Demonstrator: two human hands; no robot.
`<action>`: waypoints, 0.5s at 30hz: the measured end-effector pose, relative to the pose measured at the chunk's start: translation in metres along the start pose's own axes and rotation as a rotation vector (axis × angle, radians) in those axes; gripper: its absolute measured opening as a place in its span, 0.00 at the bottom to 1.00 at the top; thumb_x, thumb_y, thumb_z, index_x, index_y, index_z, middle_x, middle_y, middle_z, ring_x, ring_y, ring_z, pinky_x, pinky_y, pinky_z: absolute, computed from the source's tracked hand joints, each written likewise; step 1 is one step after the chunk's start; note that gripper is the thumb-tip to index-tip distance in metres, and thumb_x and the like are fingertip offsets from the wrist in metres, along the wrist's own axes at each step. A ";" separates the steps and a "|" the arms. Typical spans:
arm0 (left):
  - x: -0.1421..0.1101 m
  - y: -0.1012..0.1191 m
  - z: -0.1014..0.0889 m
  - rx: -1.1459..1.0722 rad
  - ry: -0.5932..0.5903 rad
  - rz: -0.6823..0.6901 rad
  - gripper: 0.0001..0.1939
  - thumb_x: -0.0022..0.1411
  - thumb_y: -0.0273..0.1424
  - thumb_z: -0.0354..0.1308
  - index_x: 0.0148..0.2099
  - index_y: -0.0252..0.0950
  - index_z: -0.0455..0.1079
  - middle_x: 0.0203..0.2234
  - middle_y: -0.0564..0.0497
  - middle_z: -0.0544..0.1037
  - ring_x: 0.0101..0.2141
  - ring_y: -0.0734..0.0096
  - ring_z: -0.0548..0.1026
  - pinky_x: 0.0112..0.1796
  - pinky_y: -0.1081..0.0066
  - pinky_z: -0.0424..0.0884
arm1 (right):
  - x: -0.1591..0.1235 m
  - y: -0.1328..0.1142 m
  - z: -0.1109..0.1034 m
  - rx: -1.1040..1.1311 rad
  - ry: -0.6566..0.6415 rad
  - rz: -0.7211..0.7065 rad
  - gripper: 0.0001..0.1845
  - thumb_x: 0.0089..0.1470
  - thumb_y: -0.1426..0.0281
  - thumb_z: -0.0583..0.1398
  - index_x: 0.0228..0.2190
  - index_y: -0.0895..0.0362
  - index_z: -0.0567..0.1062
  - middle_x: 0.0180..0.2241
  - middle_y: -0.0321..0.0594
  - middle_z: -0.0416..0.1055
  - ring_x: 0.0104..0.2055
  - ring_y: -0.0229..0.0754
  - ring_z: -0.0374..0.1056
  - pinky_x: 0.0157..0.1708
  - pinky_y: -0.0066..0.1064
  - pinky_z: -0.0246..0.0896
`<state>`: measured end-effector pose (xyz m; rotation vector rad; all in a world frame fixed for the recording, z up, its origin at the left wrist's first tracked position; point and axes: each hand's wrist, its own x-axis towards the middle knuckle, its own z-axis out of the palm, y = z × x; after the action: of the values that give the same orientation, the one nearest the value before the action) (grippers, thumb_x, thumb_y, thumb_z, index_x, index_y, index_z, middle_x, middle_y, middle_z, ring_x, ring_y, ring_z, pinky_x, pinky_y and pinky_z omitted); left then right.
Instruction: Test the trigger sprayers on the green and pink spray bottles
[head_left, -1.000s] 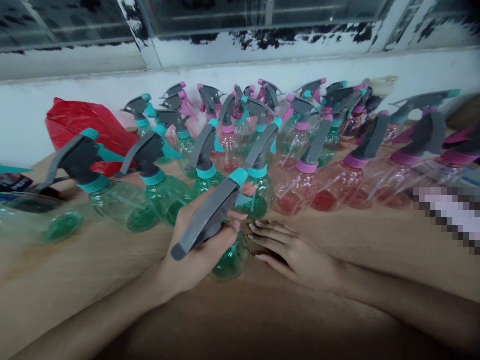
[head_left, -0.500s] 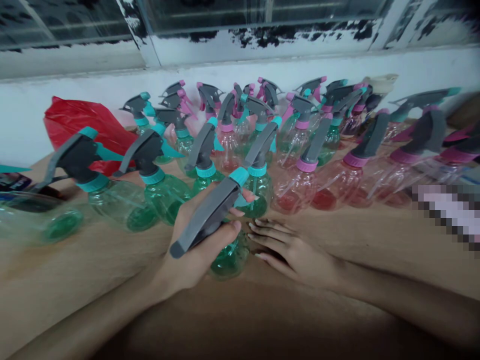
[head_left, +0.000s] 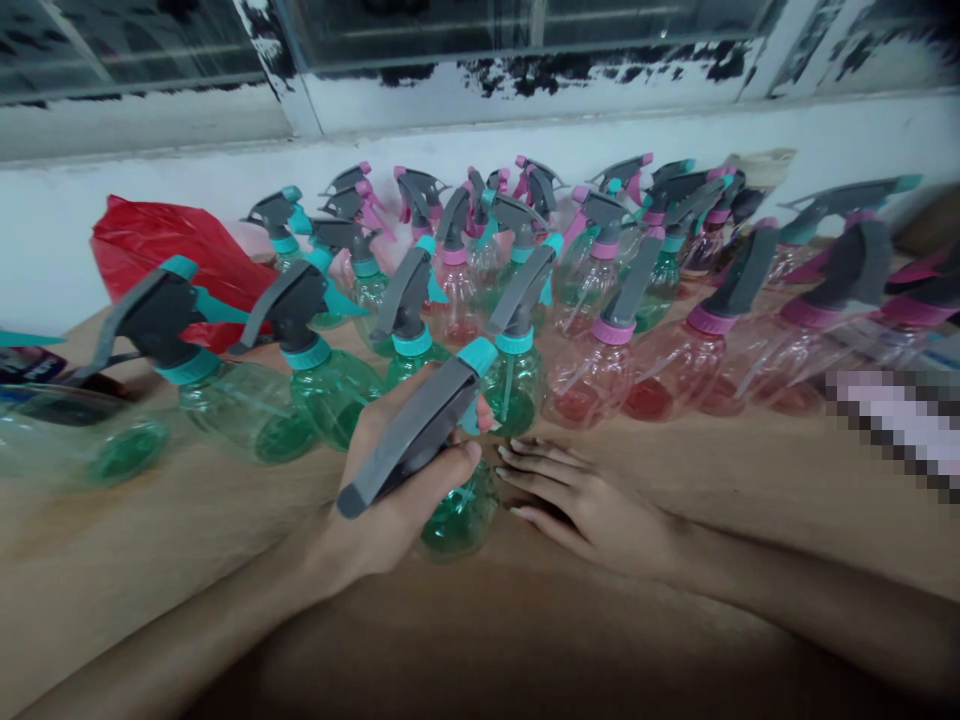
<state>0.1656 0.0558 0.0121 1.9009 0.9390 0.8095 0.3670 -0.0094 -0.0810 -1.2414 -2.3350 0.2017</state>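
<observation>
My left hand (head_left: 405,500) is closed around the neck of a green spray bottle (head_left: 459,515) standing on the table near me. Its grey sprayer head has a turquoise nozzle that points away to the upper right, and a finger bends at the turquoise trigger. The neck and collar are hidden by my hand. To the right, my right hand (head_left: 570,495) lies flat on the tabletop with fingers stretched out, its tips close to the green bottle and holding nothing. Just behind stands another green spray bottle (head_left: 514,385) with a turquoise collar.
A row of green spray bottles (head_left: 334,385) on the left and pink ones (head_left: 592,375) on the right crosses the wooden table (head_left: 720,480). More bottles stand behind. A red plastic bag (head_left: 172,245) lies back left, against a white wall (head_left: 45,220). A blurred-out patch is at right.
The finger at the trigger of the held spray bottle has curled inward, and the trigger has moved back with it. My right hand stays in place.
</observation>
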 end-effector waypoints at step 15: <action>0.006 0.017 0.002 -0.043 -0.064 0.113 0.16 0.56 0.25 0.54 0.46 0.47 0.67 0.47 0.55 0.73 0.44 0.64 0.72 0.45 0.65 0.69 | 0.001 0.000 -0.001 -0.006 -0.010 -0.004 0.21 0.60 0.67 0.51 0.54 0.59 0.63 0.56 0.42 0.62 0.60 0.43 0.52 0.59 0.43 0.51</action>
<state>0.1749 0.0537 0.0271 1.9445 0.7748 0.8234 0.3670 -0.0089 -0.0802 -1.2407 -2.3485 0.2002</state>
